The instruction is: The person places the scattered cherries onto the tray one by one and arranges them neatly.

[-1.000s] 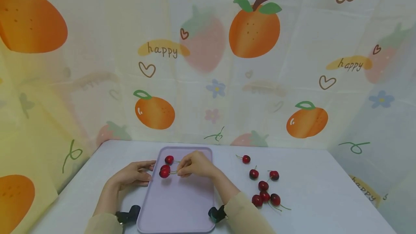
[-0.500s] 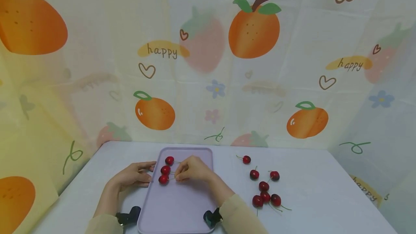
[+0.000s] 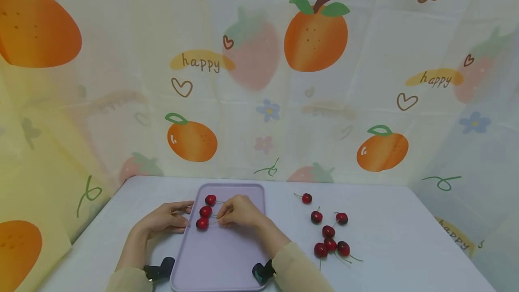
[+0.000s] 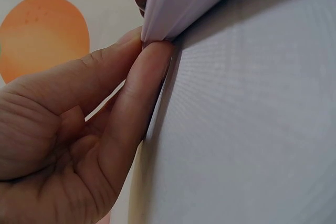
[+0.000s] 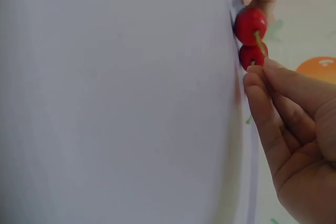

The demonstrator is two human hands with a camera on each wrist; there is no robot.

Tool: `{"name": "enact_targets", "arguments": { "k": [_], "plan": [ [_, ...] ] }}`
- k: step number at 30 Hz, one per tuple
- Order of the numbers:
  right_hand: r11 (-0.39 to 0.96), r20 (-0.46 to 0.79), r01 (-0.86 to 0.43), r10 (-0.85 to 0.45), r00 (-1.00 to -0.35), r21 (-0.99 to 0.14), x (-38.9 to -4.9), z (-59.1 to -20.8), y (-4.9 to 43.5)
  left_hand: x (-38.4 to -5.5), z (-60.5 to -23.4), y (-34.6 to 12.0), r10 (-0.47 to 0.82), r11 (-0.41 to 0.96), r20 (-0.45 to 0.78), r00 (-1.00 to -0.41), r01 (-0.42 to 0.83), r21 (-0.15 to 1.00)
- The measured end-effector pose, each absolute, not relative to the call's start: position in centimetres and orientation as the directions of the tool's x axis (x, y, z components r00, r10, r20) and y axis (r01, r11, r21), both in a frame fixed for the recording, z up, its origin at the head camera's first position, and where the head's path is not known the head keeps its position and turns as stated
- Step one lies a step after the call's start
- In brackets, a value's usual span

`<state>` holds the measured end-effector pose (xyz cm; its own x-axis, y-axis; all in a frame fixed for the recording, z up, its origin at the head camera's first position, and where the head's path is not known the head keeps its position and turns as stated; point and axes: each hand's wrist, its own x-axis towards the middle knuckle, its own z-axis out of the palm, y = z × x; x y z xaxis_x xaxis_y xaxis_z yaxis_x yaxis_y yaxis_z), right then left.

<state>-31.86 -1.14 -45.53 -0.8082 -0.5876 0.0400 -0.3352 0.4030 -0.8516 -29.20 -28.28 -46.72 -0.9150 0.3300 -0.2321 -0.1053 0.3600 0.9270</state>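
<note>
On the lilac tray [image 3: 227,260], three red cherries line up along the left side: a far cherry [image 3: 210,200], a middle cherry [image 3: 205,212] and a near cherry [image 3: 202,224]. My right hand [image 3: 240,212] pinches the stem of the near cherry between thumb and fingertips. In the right wrist view, that cherry [image 5: 250,25] overlaps another behind it. My left hand [image 3: 164,217] touches the tray's left edge with its fingertips, the fingers fairly straight. Seen from the left wrist, thumb and finger [image 4: 131,85] rest right at the tray's rim [image 4: 181,3].
Right of the tray, several more stemmed cherries [image 3: 330,244] lie loosely on the white table [image 3: 405,238]. One of them, a separate cherry [image 3: 307,198], sits farther back. A fruit-printed curtain [image 3: 259,102] hangs behind the table.
My right hand has brought the held cherry down and slightly nearer, so it now lies below the middle one. The left hand has stayed at the tray's edge.
</note>
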Motion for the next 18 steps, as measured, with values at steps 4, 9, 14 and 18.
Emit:
{"name": "enact_targets", "arguments": {
  "k": [4,9,14,18],
  "plan": [
    [0.397,0.042,-0.337,-0.592,-0.805,-0.854,-31.89,-45.63,-1.17,-29.18,-46.7,-28.27,0.335,0.359,-0.231,-0.913,-0.103,0.928],
    [0.394,0.042,-0.337,-0.595,-0.802,-0.855,-31.85,-45.56,-1.14,-29.16,-46.61,-28.26,0.343,0.353,-0.228,-0.911,-0.099,0.93],
    [0.401,0.037,-0.331,-0.587,-0.808,-0.854,-31.79,-45.47,-1.07,-29.1,-46.56,-28.2,0.338,0.355,-0.228,-0.913,-0.1,0.929],
    [0.405,0.03,-0.324,-0.585,-0.81,-0.855,-31.75,-45.53,-1.04,-29.09,-46.55,-28.16,0.333,0.358,-0.231,-0.914,-0.104,0.928]
  ]
}}
